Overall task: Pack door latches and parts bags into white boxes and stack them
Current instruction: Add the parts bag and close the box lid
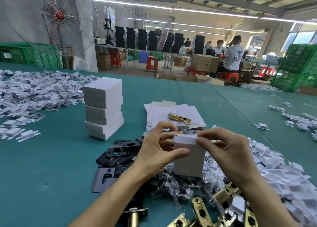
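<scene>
A white box (189,160) stands upright in front of me, held between both hands. My left hand (157,151) grips its left side, thumb across the front. My right hand (228,151) pinches the top flap at its right corner. A stack of several closed white boxes (103,106) stands on the green table to the left. One brass door latch (180,118) lies on flat unfolded box blanks (171,113) behind my hands. More brass latches (202,211) lie at the near edge, beside clear parts bags (181,185).
Black strike plates (116,156) are piled left of my hands. White folded inserts (277,172) heap on the right, and another spread (34,93) covers the far left. A large fan (60,19) and green crates (296,67) stand behind; people work at far tables.
</scene>
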A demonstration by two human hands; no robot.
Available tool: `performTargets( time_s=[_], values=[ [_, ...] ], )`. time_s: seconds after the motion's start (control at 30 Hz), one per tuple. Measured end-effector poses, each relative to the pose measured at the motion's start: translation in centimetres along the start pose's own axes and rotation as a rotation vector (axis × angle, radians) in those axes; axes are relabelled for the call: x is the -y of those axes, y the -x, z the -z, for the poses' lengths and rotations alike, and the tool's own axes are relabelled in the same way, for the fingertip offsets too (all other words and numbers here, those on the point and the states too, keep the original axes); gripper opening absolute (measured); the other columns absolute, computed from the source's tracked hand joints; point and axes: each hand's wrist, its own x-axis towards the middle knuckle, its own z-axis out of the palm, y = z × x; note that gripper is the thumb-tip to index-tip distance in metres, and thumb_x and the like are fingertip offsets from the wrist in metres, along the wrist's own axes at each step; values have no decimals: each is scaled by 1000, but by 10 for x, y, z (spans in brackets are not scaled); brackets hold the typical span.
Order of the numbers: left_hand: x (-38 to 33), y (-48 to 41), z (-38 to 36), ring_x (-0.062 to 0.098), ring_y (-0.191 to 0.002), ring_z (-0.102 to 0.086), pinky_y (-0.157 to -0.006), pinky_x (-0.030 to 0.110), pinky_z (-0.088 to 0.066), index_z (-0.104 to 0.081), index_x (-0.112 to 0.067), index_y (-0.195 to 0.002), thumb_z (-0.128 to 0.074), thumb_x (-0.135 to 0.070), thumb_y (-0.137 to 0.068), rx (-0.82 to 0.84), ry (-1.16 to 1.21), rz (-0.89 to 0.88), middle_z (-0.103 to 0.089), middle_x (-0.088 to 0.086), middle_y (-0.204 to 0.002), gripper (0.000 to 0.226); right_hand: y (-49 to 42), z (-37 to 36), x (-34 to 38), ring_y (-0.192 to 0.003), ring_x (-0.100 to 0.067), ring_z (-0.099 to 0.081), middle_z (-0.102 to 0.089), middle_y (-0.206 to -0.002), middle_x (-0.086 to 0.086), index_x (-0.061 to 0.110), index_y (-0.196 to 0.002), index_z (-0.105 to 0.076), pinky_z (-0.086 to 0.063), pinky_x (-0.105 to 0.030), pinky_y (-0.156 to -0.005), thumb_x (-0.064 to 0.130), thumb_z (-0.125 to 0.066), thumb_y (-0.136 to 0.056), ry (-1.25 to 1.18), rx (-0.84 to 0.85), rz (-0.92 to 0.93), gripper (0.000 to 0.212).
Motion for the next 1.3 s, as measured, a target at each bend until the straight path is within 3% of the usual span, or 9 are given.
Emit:
performTargets(
  time_s=[0.13,0.33,0.63,0.83,1.0,1.1,1.17,1.23,1.3],
  values=[
    [-5,0,-5,12,-86,-73,-70,24,-55,-63,-35,-95,-73,-45,-81,-49,-67,-56,-76,0,-99,20,0,0,2,-81,1,-70,-72,-83,20,25,-87,-75,-55,-16,-64,21,-74,-82,77,-34,39,6],
    [-4,-1,-6,11,-93,-73,-79,28,-59,-69,-32,-94,-72,-34,-85,-98,-64,-94,-74,-15,-107,10,0,0,1,-85,-2,-69,-72,-87,13,20,-91,-75,-52,-12,-66,12,-76,-83,143,17,46,11],
    [2,1,-1,12,-104,-72,-83,27,-59,-72,-36,-98,-80,-29,-77,-46,-98,-106,-68,-14,-122,23,1,4,-5,-93,-1,-68,-71,-105,12,25,-89,-76,-57,-19,-79,19,-76,-81,61,112,-7,10],
    [7,1,0,8,-111,-69,-83,27,-60,-71,-32,-97,-84,-8,-76,-40,-166,-139,-65,-10,-129,35,3,-1,-9,-101,-2,-63,-60,-116,26,46,-103,-68,-57,-22,-78,16,-73,-88,77,256,-84,34],
    [7,-1,0,10,-105,-70,-81,29,-60,-70,-38,-102,-85,-15,-79,-67,-68,23,-70,-12,-119,36,3,-4,-6,-101,-4,-65,-68,-106,24,48,-97,-73,-55,-19,-77,12,-73,-86,-1,136,-102,38],
    [-1,-3,-3,7,-101,-68,-80,29,-59,-55,-56,-108,-78,-41,-84,-59,-119,140,-64,-13,-116,37,0,-3,-3,-83,-14,-74,-75,-98,10,41,-96,-75,-61,-30,-68,8,-73,-86,-204,-23,-231,35],
    [-9,-4,-7,13,-102,-68,-81,38,-62,-48,-52,-111,-69,-57,-80,-30,-141,227,-61,-6,-119,38,-3,0,2,-79,-20,-75,-75,-98,3,36,-96,-76,-62,-33,-64,10,-72,-87,-399,-182,-339,28],
    [-17,-5,-13,15,-94,-70,-72,46,-63,-48,-43,-114,-62,-57,-83,-68,-55,251,-59,3,-118,37,-6,3,7,-82,-23,-75,-75,-96,-3,30,-96,-75,-61,-33,-64,14,-71,-85,-602,-298,-456,20],
    [-25,-3,-25,12,-86,-70,-63,43,-63,-48,-41,-115,-59,-44,-96,-184,69,195,-57,4,-115,22,-6,-2,11,-83,-27,-75,-76,-92,-6,22,-99,-73,-61,-33,-62,16,-71,-80,-768,-339,-578,20]
  ],
)
